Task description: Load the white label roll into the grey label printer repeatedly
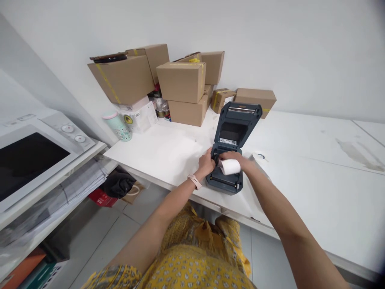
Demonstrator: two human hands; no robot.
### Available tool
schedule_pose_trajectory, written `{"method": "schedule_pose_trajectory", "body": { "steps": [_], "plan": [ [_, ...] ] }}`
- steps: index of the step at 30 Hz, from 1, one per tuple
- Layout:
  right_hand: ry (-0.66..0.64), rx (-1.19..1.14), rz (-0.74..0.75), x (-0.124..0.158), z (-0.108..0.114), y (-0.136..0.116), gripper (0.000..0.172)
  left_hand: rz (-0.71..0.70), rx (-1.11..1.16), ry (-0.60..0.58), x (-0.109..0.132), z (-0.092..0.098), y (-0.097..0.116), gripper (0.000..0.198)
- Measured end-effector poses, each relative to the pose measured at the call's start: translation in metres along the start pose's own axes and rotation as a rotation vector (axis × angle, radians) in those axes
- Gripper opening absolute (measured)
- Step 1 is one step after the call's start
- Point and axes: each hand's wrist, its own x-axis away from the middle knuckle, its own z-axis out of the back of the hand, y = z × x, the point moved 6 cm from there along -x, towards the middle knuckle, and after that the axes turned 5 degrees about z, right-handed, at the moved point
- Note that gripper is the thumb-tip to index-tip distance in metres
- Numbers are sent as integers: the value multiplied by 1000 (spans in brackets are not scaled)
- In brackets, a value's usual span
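Observation:
A dark grey label printer (224, 186) stands on the white table with its lid raised. A white paper roll (231, 166) lies tilted in its open bay. My left hand (206, 162) is at the printer's left side, its fingers at the inner edge of the bay; their tips are partly hidden. My right hand (233, 155) reaches into the bay from the right, just behind the roll. Its fingers are mostly hidden by the roll and the printer.
Cardboard boxes (181, 82) are stacked at the back of the white table (162, 150). A mint tumbler (118, 126) stands at the left end. A white microwave (45, 148) is on a shelf at far left. Backing paper (261, 172) lies right of the printer.

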Motion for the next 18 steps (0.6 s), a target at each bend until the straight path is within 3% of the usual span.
{"method": "schedule_pose_trajectory", "body": {
  "steps": [2,5,8,10,13,16,18],
  "plan": [
    [6,-164,52,27,20,-1,35,-3,30,9,0,-1,-1,73],
    [194,-453,81,91,56,10,47,-7,69,21,0,-2,-3,72],
    [563,-843,-188,165,67,56,49,3,81,21,-1,-3,-5,71],
    [769,-873,-349,206,53,89,59,1,82,20,-1,-4,-5,71],
    [933,-843,-640,242,3,137,55,3,78,20,-3,-5,-6,71],
    [851,-867,-809,246,-55,164,50,14,70,24,-4,-6,-7,70],
    [809,-875,-851,243,-78,168,46,13,72,20,-3,-6,-7,70]
  ]
}}
